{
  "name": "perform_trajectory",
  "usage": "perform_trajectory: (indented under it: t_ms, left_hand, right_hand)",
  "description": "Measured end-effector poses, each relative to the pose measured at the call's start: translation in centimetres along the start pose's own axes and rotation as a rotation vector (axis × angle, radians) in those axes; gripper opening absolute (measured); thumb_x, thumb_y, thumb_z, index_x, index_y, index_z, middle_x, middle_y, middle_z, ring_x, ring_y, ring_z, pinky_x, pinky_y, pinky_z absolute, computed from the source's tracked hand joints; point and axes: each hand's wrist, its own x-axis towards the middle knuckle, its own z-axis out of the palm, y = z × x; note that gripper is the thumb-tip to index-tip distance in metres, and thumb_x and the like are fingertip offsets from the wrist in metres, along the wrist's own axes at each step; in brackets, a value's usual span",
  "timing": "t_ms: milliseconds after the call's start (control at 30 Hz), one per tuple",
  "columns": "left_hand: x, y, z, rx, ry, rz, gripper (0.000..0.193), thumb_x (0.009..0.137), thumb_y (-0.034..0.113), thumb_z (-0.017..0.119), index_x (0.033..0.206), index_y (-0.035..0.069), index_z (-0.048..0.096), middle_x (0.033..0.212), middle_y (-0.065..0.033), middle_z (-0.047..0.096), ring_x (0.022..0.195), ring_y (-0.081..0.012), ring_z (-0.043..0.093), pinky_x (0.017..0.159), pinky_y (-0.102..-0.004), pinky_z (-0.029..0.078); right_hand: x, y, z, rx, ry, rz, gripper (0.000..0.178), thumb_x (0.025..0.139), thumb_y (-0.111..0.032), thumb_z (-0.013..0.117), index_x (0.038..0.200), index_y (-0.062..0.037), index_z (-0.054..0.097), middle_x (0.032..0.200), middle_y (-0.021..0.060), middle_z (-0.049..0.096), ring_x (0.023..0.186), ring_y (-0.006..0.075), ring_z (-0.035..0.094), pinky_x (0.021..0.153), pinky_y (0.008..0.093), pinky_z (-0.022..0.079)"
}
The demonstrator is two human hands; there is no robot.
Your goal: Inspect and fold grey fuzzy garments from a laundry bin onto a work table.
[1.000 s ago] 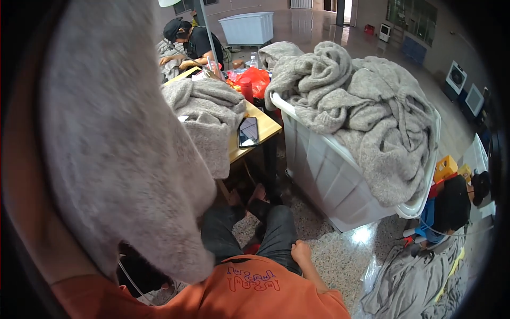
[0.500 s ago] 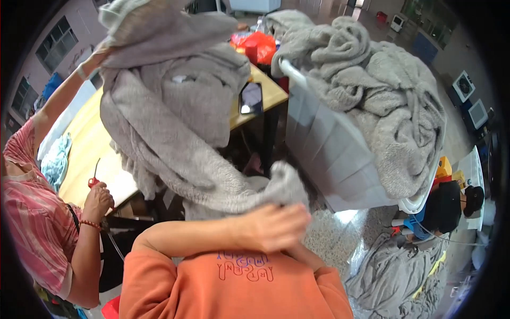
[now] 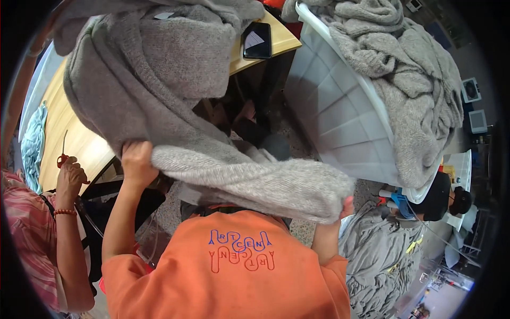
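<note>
A grey knitted garment (image 3: 175,64) with a small white tag (image 3: 163,16) hangs over the corner of the wooden table and down towards me. My left hand (image 3: 139,161) is closed around its edge, left of my body. Between my hands a paler, fuzzier length of the knit (image 3: 265,181) is stretched across in front of my chest. My right hand (image 3: 346,208) grips the far end of that length; most of its fingers are hidden by the cloth.
On the left, a person in a pink striped top holds a thin red-handled tool (image 3: 62,159). The table (image 3: 53,127) carries a phone (image 3: 257,41) and light-blue cloth (image 3: 34,143). A white bin (image 3: 340,111) heaped with grey knits stands right; more grey cloth (image 3: 380,260) lies below it.
My forearms were crossed in front of my chest; now my hands are wide apart, with the paler knit stretched between them. The view has tilted lower, and the co-worker's raised arm has shifted left.
</note>
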Motion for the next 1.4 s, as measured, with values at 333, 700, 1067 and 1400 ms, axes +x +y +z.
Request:
perform_trajectory:
  t_ms: [333,700,1067,1400]
  left_hand:
    - [-2.2,3.6,-1.8,-1.902,-0.742,-0.832,0.041,0.065,0.022,0.062,0.093,-0.006,0.056,0.084,-0.0161,0.061,0.077,-0.0229,0.061,0.074,-0.0322,0.048]
    - [-7.0,7.3,10.8,-1.206,-0.793,-0.894,0.033,0.078,0.016,0.056,0.101,-0.008,0.052,0.088,-0.0102,0.059,0.084,-0.0112,0.054,0.073,-0.0238,0.043]
    - [-10.4,6.6,5.1,-0.767,-0.08,-0.25,0.018,0.066,0.009,0.065,0.076,0.001,0.052,0.07,-0.0113,0.051,0.058,-0.0225,0.052,0.051,-0.029,0.042]
    - [-15.6,5.0,9.8,-0.39,-0.116,-0.466,0.031,0.066,0.013,0.064,0.092,0.002,0.049,0.089,-0.0136,0.051,0.085,-0.0328,0.05,0.072,-0.0372,0.042]
  right_hand:
    - [0.9,-1.7,-1.9,-0.028,-0.182,0.041,0.059,0.063,-0.045,0.063,0.099,0.0006,0.056,0.107,0.0162,0.054,0.1,0.032,0.05,0.088,0.0443,0.039]
    - [3.3,2.1,-1.2,-1.995,-0.437,0.281,0.076,0.056,-0.024,0.072,0.12,0.0008,0.039,0.116,0.0223,0.046,0.108,0.0364,0.043,0.092,0.0355,0.035]
    - [7.3,10.2,-4.0,-1.928,-0.133,0.392,0.062,0.067,-0.027,0.067,0.118,-0.0007,0.043,0.103,0.0222,0.055,0.094,0.0351,0.054,0.08,0.0359,0.043]
    - [4.6,11.8,-10.7,-1.049,0.195,0.207,0.031,0.067,-0.014,0.067,0.091,0.0014,0.055,0.081,0.0057,0.06,0.074,0.0111,0.054,0.068,0.0247,0.044]
